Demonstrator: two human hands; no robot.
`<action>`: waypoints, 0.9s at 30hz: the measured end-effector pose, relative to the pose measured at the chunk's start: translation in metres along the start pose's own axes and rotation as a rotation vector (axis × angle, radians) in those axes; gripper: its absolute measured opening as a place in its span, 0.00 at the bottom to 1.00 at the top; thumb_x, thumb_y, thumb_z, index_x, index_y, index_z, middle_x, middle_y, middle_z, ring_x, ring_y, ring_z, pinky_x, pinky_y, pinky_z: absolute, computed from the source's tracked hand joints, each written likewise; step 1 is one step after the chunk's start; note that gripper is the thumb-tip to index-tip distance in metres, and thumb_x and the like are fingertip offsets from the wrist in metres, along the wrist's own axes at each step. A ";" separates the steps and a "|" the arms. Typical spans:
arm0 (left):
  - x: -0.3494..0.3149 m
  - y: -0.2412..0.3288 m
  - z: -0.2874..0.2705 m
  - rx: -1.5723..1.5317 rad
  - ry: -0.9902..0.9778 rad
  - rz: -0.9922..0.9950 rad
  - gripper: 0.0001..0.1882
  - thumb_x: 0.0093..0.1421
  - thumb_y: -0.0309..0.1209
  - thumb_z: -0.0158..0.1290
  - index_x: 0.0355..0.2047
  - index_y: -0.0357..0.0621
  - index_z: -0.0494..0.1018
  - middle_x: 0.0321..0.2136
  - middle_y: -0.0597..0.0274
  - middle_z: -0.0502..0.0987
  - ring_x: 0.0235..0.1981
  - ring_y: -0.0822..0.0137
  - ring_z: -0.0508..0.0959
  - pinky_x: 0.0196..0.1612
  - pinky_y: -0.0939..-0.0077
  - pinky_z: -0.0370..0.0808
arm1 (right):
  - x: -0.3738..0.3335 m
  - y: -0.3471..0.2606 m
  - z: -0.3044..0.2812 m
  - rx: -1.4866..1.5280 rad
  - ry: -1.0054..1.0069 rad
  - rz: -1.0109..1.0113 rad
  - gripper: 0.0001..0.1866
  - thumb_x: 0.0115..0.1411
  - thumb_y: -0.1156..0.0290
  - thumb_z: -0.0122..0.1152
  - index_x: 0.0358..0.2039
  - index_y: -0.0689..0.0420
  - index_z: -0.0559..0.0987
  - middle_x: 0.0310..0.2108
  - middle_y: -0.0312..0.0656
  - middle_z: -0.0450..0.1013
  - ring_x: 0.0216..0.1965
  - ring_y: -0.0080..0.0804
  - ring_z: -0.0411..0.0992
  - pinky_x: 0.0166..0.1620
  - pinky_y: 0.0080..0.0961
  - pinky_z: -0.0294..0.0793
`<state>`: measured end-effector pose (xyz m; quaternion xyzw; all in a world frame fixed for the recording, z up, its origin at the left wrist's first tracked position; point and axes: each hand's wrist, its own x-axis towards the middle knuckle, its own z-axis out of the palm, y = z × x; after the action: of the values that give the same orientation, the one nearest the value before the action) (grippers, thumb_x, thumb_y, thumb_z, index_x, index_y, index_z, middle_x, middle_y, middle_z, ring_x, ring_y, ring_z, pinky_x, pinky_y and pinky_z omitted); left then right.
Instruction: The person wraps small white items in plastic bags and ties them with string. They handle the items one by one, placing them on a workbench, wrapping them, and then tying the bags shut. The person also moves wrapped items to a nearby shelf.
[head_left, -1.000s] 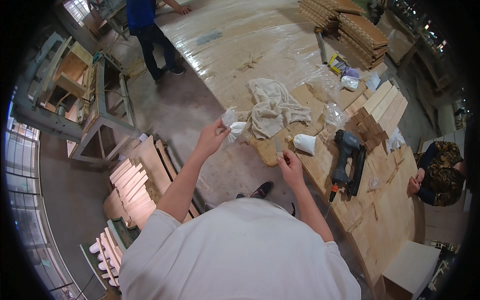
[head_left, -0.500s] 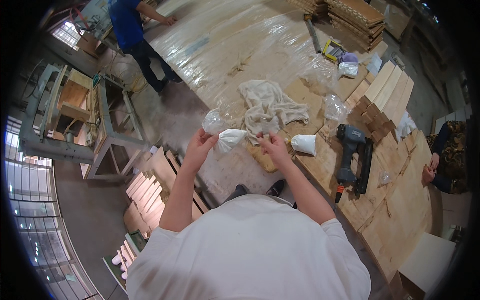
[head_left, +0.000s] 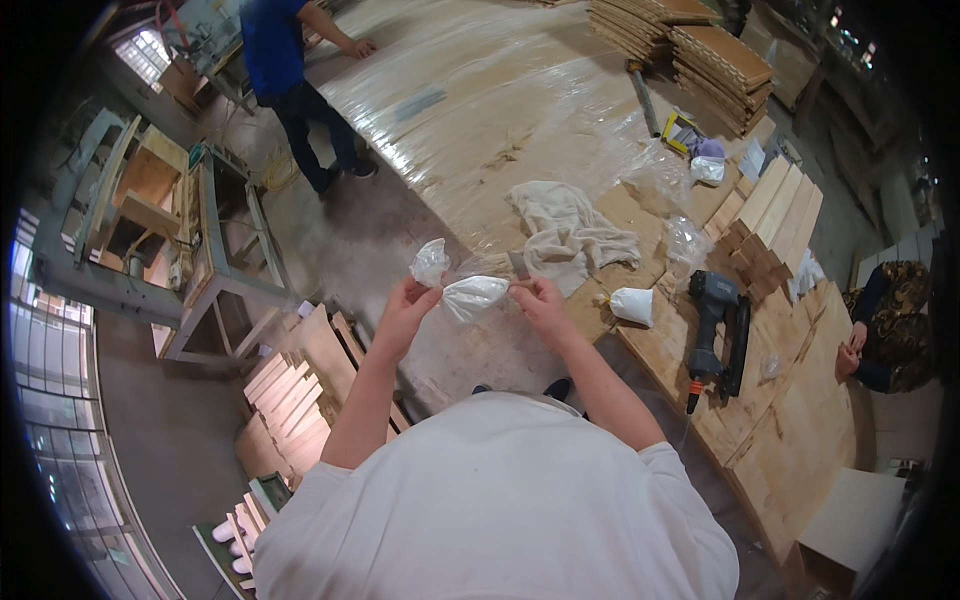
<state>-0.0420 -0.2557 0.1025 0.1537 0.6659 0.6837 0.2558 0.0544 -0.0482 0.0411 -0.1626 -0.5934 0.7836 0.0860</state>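
A small clear plastic bag [head_left: 474,299] with white contents hangs between my hands, above the floor. My left hand [head_left: 406,316] pinches it near its gathered neck, and the crumpled loose end [head_left: 430,261] sticks up past those fingers. On the other side, my right hand [head_left: 541,307] is closed on the bag's right end with fingertips and thumb. A similar white bag [head_left: 632,306] lies on the board edge, right of my right hand. Beyond my hands rests a rumpled cream cloth [head_left: 570,238]. A black nail gun [head_left: 713,330] lies farther right on the boards.
A plastic-covered worktop [head_left: 460,120] stretches ahead. Stacked wood strips [head_left: 780,215] and brown panels [head_left: 720,70] stand at right and far right. A person in blue [head_left: 275,60] is at far left; another person's hands [head_left: 850,350] rest at the right edge. Planks [head_left: 290,405] lie lower left.
My right hand, earlier apart from the bag, now grips its right end. The bag is stretched between both hands. The view has shifted, so the surroundings sit slightly differently.
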 end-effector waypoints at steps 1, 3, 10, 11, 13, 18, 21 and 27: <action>-0.001 -0.013 -0.009 -0.019 0.015 -0.068 0.18 0.57 0.33 0.54 0.47 0.42 0.68 0.40 0.65 0.75 0.42 0.76 0.71 0.46 0.79 0.64 | -0.001 -0.004 0.005 -0.115 -0.008 -0.083 0.08 0.54 0.71 0.58 0.33 0.61 0.75 0.28 0.36 0.69 0.29 0.25 0.66 0.29 0.24 0.66; -0.003 -0.038 -0.029 -0.057 0.058 -0.194 0.17 0.57 0.35 0.54 0.46 0.45 0.70 0.39 0.68 0.74 0.41 0.76 0.70 0.46 0.79 0.63 | 0.000 -0.017 0.015 -0.339 -0.047 -0.260 0.08 0.53 0.72 0.56 0.33 0.61 0.74 0.30 0.40 0.69 0.32 0.32 0.68 0.32 0.27 0.67; -0.038 -0.082 -0.039 -0.600 0.111 -0.435 0.12 0.58 0.37 0.53 0.40 0.52 0.65 0.39 0.69 0.71 0.42 0.70 0.71 0.47 0.69 0.66 | -0.004 -0.060 0.073 -0.789 -0.347 -0.492 0.05 0.52 0.75 0.54 0.30 0.62 0.71 0.29 0.47 0.65 0.29 0.42 0.67 0.32 0.30 0.66; -0.048 -0.089 -0.042 -0.645 0.138 -0.401 0.11 0.58 0.38 0.53 0.38 0.53 0.66 0.38 0.70 0.71 0.41 0.71 0.71 0.45 0.70 0.66 | -0.006 -0.060 0.082 -0.805 -0.411 -0.477 0.05 0.53 0.75 0.54 0.30 0.62 0.71 0.29 0.47 0.65 0.29 0.42 0.67 0.31 0.30 0.66; -0.071 -0.097 -0.045 -0.731 0.217 -0.307 0.10 0.58 0.40 0.54 0.36 0.54 0.67 0.36 0.71 0.71 0.39 0.73 0.70 0.43 0.72 0.66 | -0.007 -0.053 0.103 -0.825 -0.555 -0.469 0.05 0.54 0.75 0.53 0.30 0.62 0.70 0.29 0.47 0.64 0.29 0.43 0.66 0.32 0.30 0.65; -0.151 -0.117 -0.043 -0.864 0.578 -0.219 0.08 0.58 0.39 0.53 0.36 0.56 0.67 0.35 0.71 0.72 0.38 0.73 0.71 0.42 0.74 0.67 | -0.024 -0.037 0.154 -0.820 -0.935 -0.576 0.04 0.55 0.76 0.53 0.29 0.62 0.69 0.27 0.46 0.63 0.26 0.42 0.64 0.30 0.29 0.65; -0.211 -0.135 -0.025 -0.987 0.801 -0.104 0.09 0.59 0.39 0.52 0.38 0.56 0.67 0.37 0.72 0.71 0.39 0.72 0.71 0.42 0.74 0.68 | -0.047 -0.011 0.186 -0.746 -1.190 -0.547 0.03 0.55 0.76 0.54 0.29 0.62 0.70 0.27 0.46 0.64 0.25 0.41 0.65 0.28 0.29 0.65; -0.332 -0.162 0.017 -1.141 1.244 0.061 0.13 0.60 0.40 0.50 0.43 0.54 0.65 0.40 0.69 0.72 0.42 0.69 0.70 0.49 0.69 0.65 | -0.122 0.054 0.262 -0.551 -1.644 -0.510 0.04 0.55 0.76 0.52 0.30 0.63 0.71 0.29 0.50 0.66 0.30 0.48 0.67 0.33 0.33 0.66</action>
<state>0.2638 -0.4282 -0.0132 -0.3858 0.2337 0.8818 -0.1376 0.0778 -0.3399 0.0719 0.5702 -0.6523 0.4399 -0.2363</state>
